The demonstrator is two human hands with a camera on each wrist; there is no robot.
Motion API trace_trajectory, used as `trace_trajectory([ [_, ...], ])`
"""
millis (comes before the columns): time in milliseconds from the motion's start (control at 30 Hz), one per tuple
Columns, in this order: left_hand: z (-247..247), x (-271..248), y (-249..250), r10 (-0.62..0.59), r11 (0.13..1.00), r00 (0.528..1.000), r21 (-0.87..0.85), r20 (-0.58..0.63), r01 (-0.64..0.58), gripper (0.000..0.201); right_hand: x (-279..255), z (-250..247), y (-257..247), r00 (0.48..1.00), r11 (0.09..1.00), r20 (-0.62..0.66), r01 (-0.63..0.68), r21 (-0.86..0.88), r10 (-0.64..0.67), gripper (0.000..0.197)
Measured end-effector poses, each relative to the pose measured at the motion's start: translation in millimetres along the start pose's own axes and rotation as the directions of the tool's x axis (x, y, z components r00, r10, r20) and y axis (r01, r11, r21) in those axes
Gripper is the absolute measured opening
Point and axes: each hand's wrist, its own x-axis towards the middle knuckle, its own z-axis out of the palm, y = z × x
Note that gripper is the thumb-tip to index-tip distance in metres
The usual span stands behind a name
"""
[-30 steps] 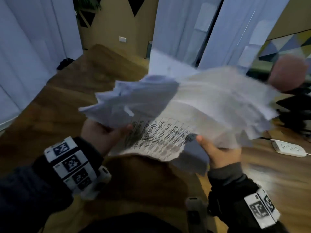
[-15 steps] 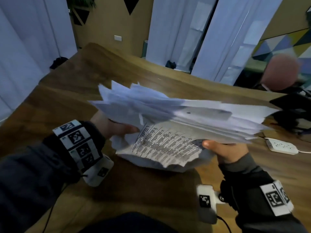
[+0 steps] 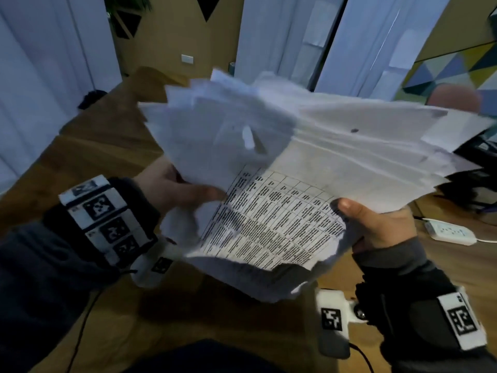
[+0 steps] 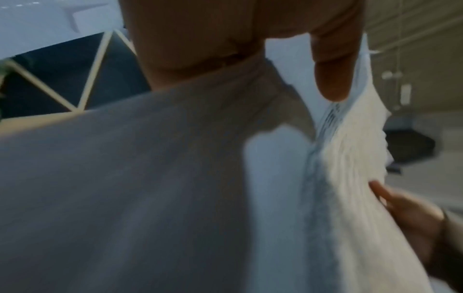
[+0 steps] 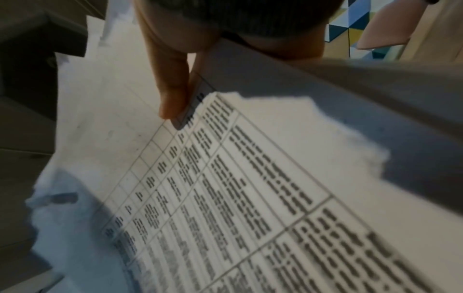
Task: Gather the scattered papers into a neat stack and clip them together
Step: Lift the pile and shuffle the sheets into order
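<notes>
A thick, ragged bundle of white papers [image 3: 309, 162] is held in the air above the wooden table [image 3: 88, 146]. The sheet facing me carries a printed table of text [image 3: 271, 224]. My left hand [image 3: 174, 188] grips the bundle's left side, thumb on top. My right hand [image 3: 376, 224] grips its right near corner, thumb [image 3: 349, 205] pressed on the printed sheet. The left wrist view shows the papers [image 4: 345, 150] edge-on with my left thumb [image 4: 330, 65] against them. The right wrist view shows the printed sheet [image 5: 250, 188] under my right thumb [image 5: 172, 87]. No clip is visible.
A white power strip [image 3: 449, 231] with its cable lies on the table at the right. Dark equipment [image 3: 473, 184] sits at the far right edge. White curtains [image 3: 53, 63] and a patterned wall [image 3: 451, 68] stand behind the table.
The bundle dropped low toward the table half a second ago and is now raised and tilted up again. Both hands keep their grip on its sides.
</notes>
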Motion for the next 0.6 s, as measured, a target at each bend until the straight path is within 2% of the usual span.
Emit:
trace_trajectory([
  [67,-4,-3,-2,-0.084,0.99,0.993,0.123,0.085,0.073,0.063,0,1,-4,0.998,0.998,-0.035,-0.052,0.024,0.053,0.078],
  [100,-4,-3,-6,-0.123,0.983,0.989,0.149,0.081,0.11,0.057,0,2,-3,0.995,0.998,-0.084,-0.061,0.007,0.061,0.084],
  [133,-2,-2,-9,-0.149,0.98,0.988,0.138,0.04,0.143,0.046,0,3,-2,0.989,0.998,-0.142,-0.055,-0.032,0.05,0.089],
  [200,10,-2,-13,-0.108,0.988,0.989,0.101,-0.097,0.118,0.022,-3,10,-1,0.973,0.993,-0.226,-0.068,-0.096,0.045,0.091],
  [267,26,-2,-16,-0.054,0.996,0.975,0.063,-0.216,0.069,0.018,-9,24,-1,0.969,0.993,-0.238,-0.092,-0.077,0.071,0.081],
  [300,37,-3,-16,-0.05,0.995,0.965,0.071,-0.256,0.07,0.016,-11,28,0,0.968,0.997,-0.252,-0.032,-0.069,0.014,0.068],
  [367,54,-8,-16,-0.041,0.993,0.949,0.092,-0.311,0.074,0.024,-16,40,0,0.94,0.972,-0.249,0.219,-0.084,-0.233,0.032],
  [400,62,-12,-13,-0.018,0.993,0.948,0.108,-0.318,0.055,0.029,-19,45,1,0.923,0.951,-0.232,0.3,-0.069,-0.308,0.024],
  [500,72,-15,-16,0.022,0.99,0.913,0.134,-0.408,0.036,0.015,-18,41,13,0.923,0.943,-0.191,0.331,-0.046,-0.333,0.028],
  [600,62,-10,-30,-0.126,0.987,0.84,0.018,-0.527,0.159,0.022,-10,26,20,0.911,0.925,-0.18,0.346,-0.155,-0.371,0.033],
])
